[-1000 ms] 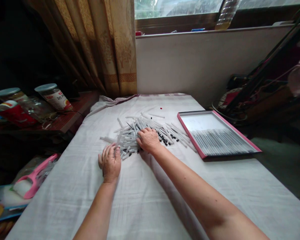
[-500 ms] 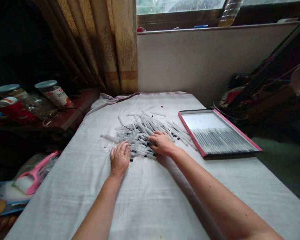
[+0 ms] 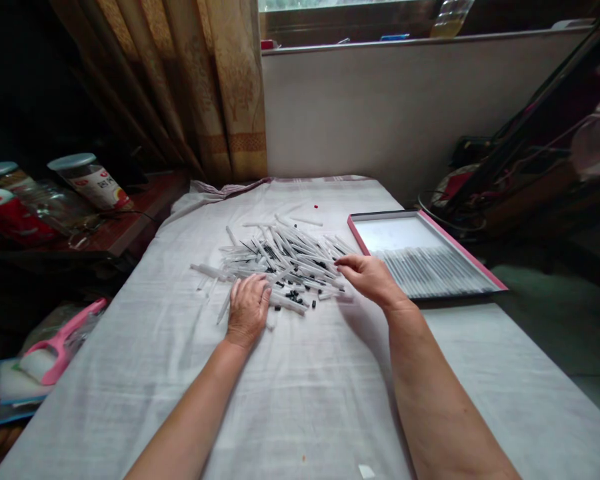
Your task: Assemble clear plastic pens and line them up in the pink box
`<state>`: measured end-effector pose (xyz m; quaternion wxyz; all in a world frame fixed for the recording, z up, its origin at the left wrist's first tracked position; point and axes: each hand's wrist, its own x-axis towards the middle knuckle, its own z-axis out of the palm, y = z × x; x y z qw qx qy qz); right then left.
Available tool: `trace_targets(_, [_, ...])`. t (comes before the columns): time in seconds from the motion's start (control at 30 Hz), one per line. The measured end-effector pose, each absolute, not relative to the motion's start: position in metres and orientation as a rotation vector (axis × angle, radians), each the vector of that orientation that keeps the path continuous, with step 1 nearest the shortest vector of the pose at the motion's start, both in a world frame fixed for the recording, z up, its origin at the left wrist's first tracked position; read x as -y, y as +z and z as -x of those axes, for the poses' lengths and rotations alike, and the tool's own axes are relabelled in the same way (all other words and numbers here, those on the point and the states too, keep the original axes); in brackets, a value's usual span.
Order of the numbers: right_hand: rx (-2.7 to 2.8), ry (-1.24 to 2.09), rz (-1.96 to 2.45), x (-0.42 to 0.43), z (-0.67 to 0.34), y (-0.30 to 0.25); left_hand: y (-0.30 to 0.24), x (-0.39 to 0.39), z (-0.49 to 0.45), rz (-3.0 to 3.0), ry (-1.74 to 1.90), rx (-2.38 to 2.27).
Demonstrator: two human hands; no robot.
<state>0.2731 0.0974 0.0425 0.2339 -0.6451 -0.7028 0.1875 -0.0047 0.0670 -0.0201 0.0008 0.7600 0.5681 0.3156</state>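
Observation:
A loose heap of clear plastic pen barrels, some with thin dark refills among them, spreads over the cloth. Small black pen caps lie scattered along its near side. My left hand rests palm down on the heap's near left edge, fingers stretched over the barrels. At the right end of the heap, my right hand is held with thumb and forefinger pinched together; whatever sits between the fingertips is too small to make out. Beside that hand, a shallow pink-edged box holds a row of pens.
White cloth covers the table. One red cap lies behind the heap. Jars stand on a brown side table at left. Pink-handled scissors lie low on the left. A curtain hangs behind.
My right hand has moved right, from the middle of the heap to its right end, and its fingertips have come together. My left hand stays on the heap. The view has shifted slightly.

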Motion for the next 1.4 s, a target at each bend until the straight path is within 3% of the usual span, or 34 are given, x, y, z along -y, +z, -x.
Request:
trace_targets(0.23, [2.199,0.493,2.029,-0.096,-0.256,0.046,-0.016,-0.082,-0.013,-2.361,1.081,-1.902])
trace_targets(0.6, [2.307,0.391,2.013,-0.097,-0.241,0.043,-0.011,-0.062,-0.01,-2.38,1.436,-1.529])
trace_targets(0.9, [2.339,0.413,2.062,-0.098,-0.243,0.044,-0.014,-0.064,-0.01,-2.286,1.31,-1.463])
trace_targets(1.07, [2.097,0.434,1.987,-0.096,-0.261,0.052,-0.013,-0.068,-0.011,-2.295,1.304,-1.487])
trace_targets(1.27, [1.498,0.762,1.441,-0.098,-0.277,0.059,-0.013,-0.07,-0.009,-2.24,1.317,-1.529])
trace_targets(1.4, [1.197,0.823,1.305,-0.097,-0.276,0.068,-0.012,-0.07,-0.009,-2.231,1.341,-1.493])
